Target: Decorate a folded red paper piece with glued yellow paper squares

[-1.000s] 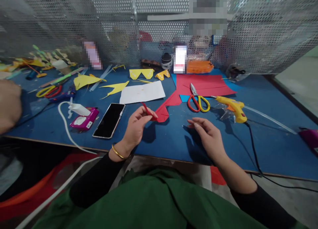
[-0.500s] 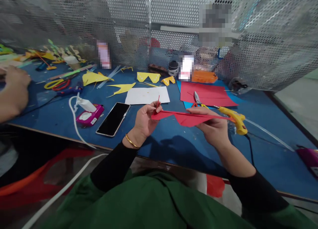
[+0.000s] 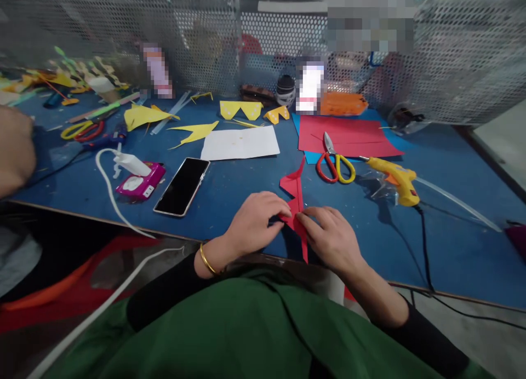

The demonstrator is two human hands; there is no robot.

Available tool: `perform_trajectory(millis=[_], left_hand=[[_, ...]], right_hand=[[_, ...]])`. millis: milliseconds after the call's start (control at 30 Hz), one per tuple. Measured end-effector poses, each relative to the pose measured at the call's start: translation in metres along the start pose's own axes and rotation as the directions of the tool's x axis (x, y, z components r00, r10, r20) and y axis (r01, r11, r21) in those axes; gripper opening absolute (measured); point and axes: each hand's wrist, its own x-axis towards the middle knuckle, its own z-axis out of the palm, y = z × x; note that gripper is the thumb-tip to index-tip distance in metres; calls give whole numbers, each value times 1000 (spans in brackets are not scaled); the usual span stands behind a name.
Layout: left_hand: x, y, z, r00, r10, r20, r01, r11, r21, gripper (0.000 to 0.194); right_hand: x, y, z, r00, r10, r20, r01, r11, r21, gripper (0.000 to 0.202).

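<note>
A folded red paper cutout (image 3: 294,186) with a notched edge stands lengthwise near the table's front edge, its narrow ends pointing away from and towards me. My left hand (image 3: 258,217) pinches its left side between thumb and fingers. My right hand (image 3: 331,236) grips the folded edge from the right, its fingertips close to those of the left. Part of the paper is covered by the fingers. Beyond my right hand lie scissors (image 3: 330,143) with one red and one yellow handle, and a yellow hot glue gun (image 3: 394,179).
A phone (image 3: 182,186) and a purple power socket (image 3: 150,184) lie to the left. Behind are white paper (image 3: 240,143), yellow paper glasses (image 3: 241,110) and red sheets (image 3: 349,135). A co-worker's hand (image 3: 14,151) is at far left. A perforated metal screen (image 3: 283,34) stands at the back.
Both hands have lowered the red paper towards the table and turned it from crosswise to lengthwise. My hands have come closer together, and the scissors now show fully.
</note>
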Motion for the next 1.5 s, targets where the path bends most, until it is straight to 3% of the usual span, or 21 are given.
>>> perform_trajectory(millis=[133,367,500,633,800,1133,1500], left_hand=[[-9,0,12,990,-46,132,39,998,59,15],[-10,-4,17,994,-45,102,37,996,81,11],[-12,-7,17,994,-43,98,38,998,49,16],[-11,-10,18,996,-53,77,52,999,17,20],[-9,-10,19,996,-81,43,80,997,24,9],[-6,-6,21,993,-116,29,114,992,62,8],[-7,-5,22,989,-142,-26,143,989,42,7]], right_hand=[[-10,-10,4,995,97,34,-98,994,41,18],[-18,-17,-3,995,56,81,-61,996,65,24],[-20,-21,-1,981,186,52,-190,977,96,21],[-18,-26,2,923,383,48,-385,906,175,15],[-14,-29,4,832,544,111,-552,791,263,20],[-11,-28,2,797,577,177,-602,740,299,18],[-2,-36,7,751,637,174,-659,742,126,17]])
